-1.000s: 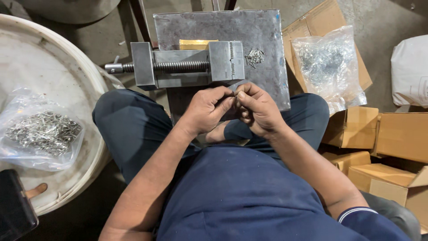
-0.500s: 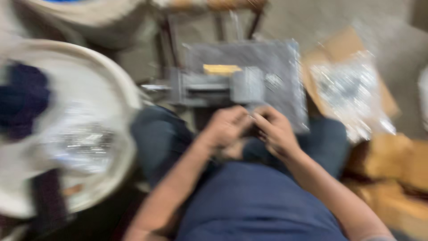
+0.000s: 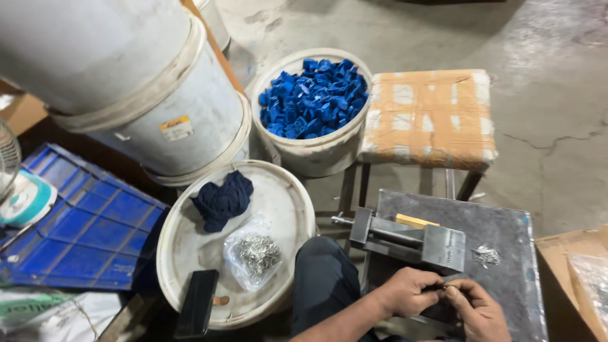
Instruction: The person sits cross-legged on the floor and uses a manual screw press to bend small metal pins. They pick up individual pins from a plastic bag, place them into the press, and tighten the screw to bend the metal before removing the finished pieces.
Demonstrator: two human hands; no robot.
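My left hand (image 3: 405,294) and my right hand (image 3: 478,309) meet at the bottom of the view, fingertips pinched together on a small metal part (image 3: 446,288) that is mostly hidden. They hover just in front of a grey metal vise (image 3: 408,239) on a dark metal plate (image 3: 506,228). A small heap of metal bits (image 3: 486,255) lies on the plate to the right of the vise. My knee (image 3: 323,272) in dark trousers is left of the hands.
A white bucket lid (image 3: 190,237) carries a clear bag of metal pieces (image 3: 255,254), a dark blue cloth (image 3: 221,197) and a black phone (image 3: 197,303). Behind stand a bucket of blue plastic parts (image 3: 313,95), large white drums (image 3: 126,82), a taped stool (image 3: 427,114), a blue tray (image 3: 76,228).
The view has swung up and to the left, so the buckets, stool and blue tray have come into sight. Both hands stay pinched together in front of the vise.
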